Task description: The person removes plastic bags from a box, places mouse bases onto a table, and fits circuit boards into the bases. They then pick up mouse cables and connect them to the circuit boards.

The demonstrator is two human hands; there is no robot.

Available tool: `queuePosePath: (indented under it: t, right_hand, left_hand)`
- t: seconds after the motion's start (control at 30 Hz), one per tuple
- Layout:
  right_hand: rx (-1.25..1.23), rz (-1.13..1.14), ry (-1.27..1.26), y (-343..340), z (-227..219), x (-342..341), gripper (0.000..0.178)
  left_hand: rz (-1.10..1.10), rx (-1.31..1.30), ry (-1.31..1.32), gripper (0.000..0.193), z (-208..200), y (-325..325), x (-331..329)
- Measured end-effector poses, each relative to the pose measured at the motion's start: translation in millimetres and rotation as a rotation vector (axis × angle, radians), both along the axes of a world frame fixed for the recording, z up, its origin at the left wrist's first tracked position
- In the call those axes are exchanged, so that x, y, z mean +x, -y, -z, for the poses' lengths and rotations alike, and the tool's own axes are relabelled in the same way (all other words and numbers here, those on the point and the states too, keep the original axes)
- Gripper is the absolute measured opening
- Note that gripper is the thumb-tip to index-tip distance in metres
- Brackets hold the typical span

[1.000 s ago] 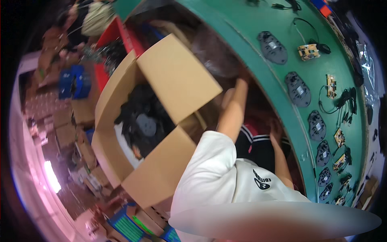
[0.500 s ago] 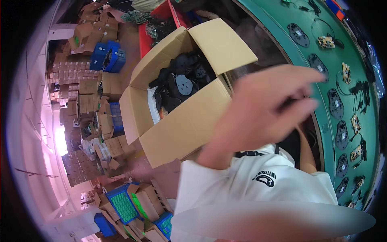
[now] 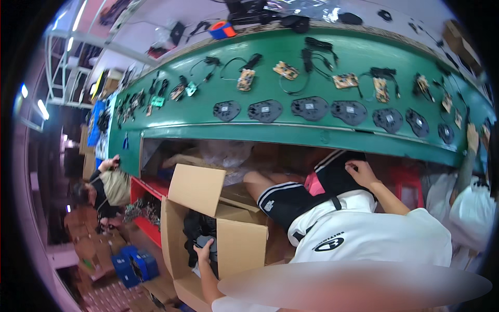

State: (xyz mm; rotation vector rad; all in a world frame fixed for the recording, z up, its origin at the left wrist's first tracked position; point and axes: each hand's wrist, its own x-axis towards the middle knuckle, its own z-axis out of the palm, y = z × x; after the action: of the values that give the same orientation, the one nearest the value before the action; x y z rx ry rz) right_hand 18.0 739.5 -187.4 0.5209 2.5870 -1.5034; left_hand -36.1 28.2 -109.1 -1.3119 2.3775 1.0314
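My left hand (image 3: 205, 251) reaches down into a cardboard box (image 3: 241, 248) at my left side. Its fingers are closed at the edge of a dark plastic piece (image 3: 199, 241) among several black plastic parts (image 3: 192, 224); part of the grip is hidden. My right hand (image 3: 362, 173) is at my lap, over the black shorts, fingers loosely bent and apart, with nothing visible in it. Beyond, on a green work surface (image 3: 182, 117), lies a row of black oval plastic bases (image 3: 310, 108), each with a white label. Behind them are circuit boards (image 3: 345, 80) with black cables.
A red bin (image 3: 148, 231) with tangled metal-looking parts stands left of the box. Blue crates (image 3: 135, 265) and stacked cartons (image 3: 93, 244) are farther left. Another person (image 3: 99, 190) is at the left; a co-worker's arm (image 3: 468, 156) shows at the right. A tape roll (image 3: 222, 30) lies at the back.
The view has swung toward the green work surface. My left hand, formerly raised between the box and that surface, is now down inside the box.
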Motion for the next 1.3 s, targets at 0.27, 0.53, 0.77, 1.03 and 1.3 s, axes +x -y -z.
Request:
queuePosePath:
  t: [0.27, 0.53, 0.77, 1.03, 1.3]
  right_hand:
    - [-0.109, 0.040, -0.064, 40, -9, -7, 0.022]
    - [-0.088, -0.051, -0.056, 33, 1, -6, 0.021]
    - [-0.046, -0.022, 0.010, 20, -15, -9, 0.023]
    - [-0.152, 0.237, -0.033, 6, -15, 30, 0.020]
    - [-0.110, 0.350, -0.043, -28, -11, 44, 0.026]
  left_hand:
    - [-0.191, -0.058, -0.030, 0.107, -3, -29, -27]
    - [0.186, -0.156, -0.134, 0.100, 20, -23, -31]
    - [0.262, -0.268, -0.152, 0.097, 3, -44, -61]
    - [0.458, -0.449, -0.199, 0.093, -26, -29, -74]
    - [0.692, -0.663, -0.203, 0.090, -84, -37, -95]
